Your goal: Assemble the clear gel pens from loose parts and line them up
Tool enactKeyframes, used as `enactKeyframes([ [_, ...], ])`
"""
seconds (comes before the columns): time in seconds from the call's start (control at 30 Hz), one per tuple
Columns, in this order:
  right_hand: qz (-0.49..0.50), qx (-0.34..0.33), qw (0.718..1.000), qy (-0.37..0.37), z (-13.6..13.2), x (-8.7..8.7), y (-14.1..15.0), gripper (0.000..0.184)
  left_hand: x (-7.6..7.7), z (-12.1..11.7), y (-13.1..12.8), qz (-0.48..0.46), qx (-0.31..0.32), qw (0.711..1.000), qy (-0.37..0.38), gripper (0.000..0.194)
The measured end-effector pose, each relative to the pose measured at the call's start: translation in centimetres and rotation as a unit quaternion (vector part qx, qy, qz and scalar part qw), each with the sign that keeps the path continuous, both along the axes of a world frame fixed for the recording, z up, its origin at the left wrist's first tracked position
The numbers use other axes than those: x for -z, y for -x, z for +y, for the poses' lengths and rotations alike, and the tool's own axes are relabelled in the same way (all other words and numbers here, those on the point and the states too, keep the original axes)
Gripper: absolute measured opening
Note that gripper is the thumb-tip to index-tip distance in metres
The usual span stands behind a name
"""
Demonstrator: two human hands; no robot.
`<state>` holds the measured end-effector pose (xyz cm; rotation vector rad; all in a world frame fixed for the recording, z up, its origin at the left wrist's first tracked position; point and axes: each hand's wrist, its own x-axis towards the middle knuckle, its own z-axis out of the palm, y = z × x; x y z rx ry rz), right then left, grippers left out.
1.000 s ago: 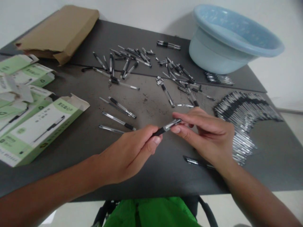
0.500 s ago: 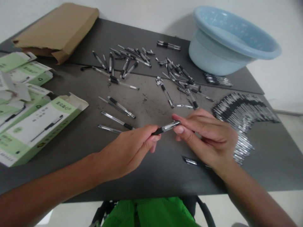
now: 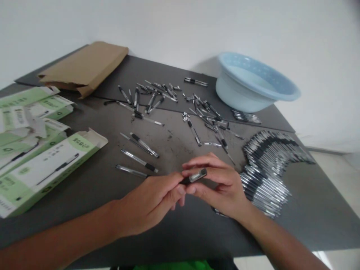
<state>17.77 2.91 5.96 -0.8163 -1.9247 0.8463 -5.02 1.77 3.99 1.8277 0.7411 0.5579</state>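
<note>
A black-and-clear gel pen (image 3: 198, 175) is held between my two hands over the near part of the table. My left hand (image 3: 154, 200) is closed round its black section, and much of the pen is hidden inside that hand. The fingers and thumb of my right hand (image 3: 223, 183) pinch the pen right beside my left fingertips. Its clear end points up and to the right, above my right palm. Under my right wrist lies another pen (image 3: 219, 212), mostly covered. Several loose pens (image 3: 140, 160) lie left of my hands, one partly behind my left hand.
A fanned row of many pens (image 3: 267, 191) spreads at the right. Scattered pens and pen parts (image 3: 152, 97) cover the table's middle and back. A blue basin (image 3: 244, 92) stands back right, a brown paper bag (image 3: 84, 67) back left, and green-and-white boxes (image 3: 53, 168) at the left.
My right fingers have moved from the pen's clear end down toward my left fingertips. The pen's end now points more toward the camera. The view has tilted upward.
</note>
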Motion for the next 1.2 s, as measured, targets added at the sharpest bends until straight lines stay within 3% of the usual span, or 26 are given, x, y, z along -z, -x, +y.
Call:
enactKeyframes([
  [0.17,0.007,0.024,0.999,0.030,-0.6,-1.1,-0.4,0.017,-0.1,0.2,0.0,-0.029,-0.023,0.999,-0.023,0.025],
  [0.3,0.125,0.116,0.982,0.079,-0.5,-2.1,-1.8,0.014,0.3,0.3,0.3,-0.054,-0.091,0.993,-0.055,0.039],
  [0.4,0.222,0.185,0.956,0.052,0.4,-3.2,-3.7,0.013,0.7,0.3,0.5,-0.077,-0.128,0.988,-0.045,0.043],
  [0.47,0.233,0.231,0.944,0.022,1.0,-4.2,-5.2,0.016,0.8,0.3,0.6,-0.090,-0.139,0.985,-0.046,0.045],
  [0.53,0.175,0.283,0.943,-0.001,1.7,-5.4,-6.7,0.023,0.9,0.2,0.6,-0.096,-0.138,0.984,-0.058,0.046],
  [0.6,0.057,0.305,0.950,-0.007,2.3,-6.9,-7.9,0.030,0.9,0.2,0.7,-0.100,-0.136,0.983,-0.070,0.046],
  [0.7,-0.156,0.252,0.955,0.007,4.2,-9.1,-8.7,0.036,0.9,0.1,0.7,-0.105,-0.138,0.981,-0.082,0.048],
  [0.77,-0.283,0.205,0.937,0.003,6.6,-10.1,-8.5,0.039,0.9,0.1,0.7,-0.109,-0.144,0.980,-0.086,0.047],
  [0.83,-0.398,0.173,0.901,-0.016,10.0,-10.6,-7.7,0.042,0.9,0.1,0.8,-0.107,-0.145,0.979,-0.093,0.046],
  [0.9,-0.435,0.161,0.885,-0.027,14.2,-10.3,-6.6,0.037,1.0,0.0,0.8,-0.100,-0.143,0.979,-0.107,0.044],
  [1.03,-0.498,0.149,0.854,-0.019,23.5,-8.2,-4.0,0.023,1.6,0.0,0.9,-0.099,-0.150,0.975,-0.132,0.039],
  [1.2,-0.542,0.149,0.827,0.002,32.7,-4.4,-1.3,0.030,2.8,0.9,0.9,-0.137,-0.142,0.958,-0.207,0.034],
])
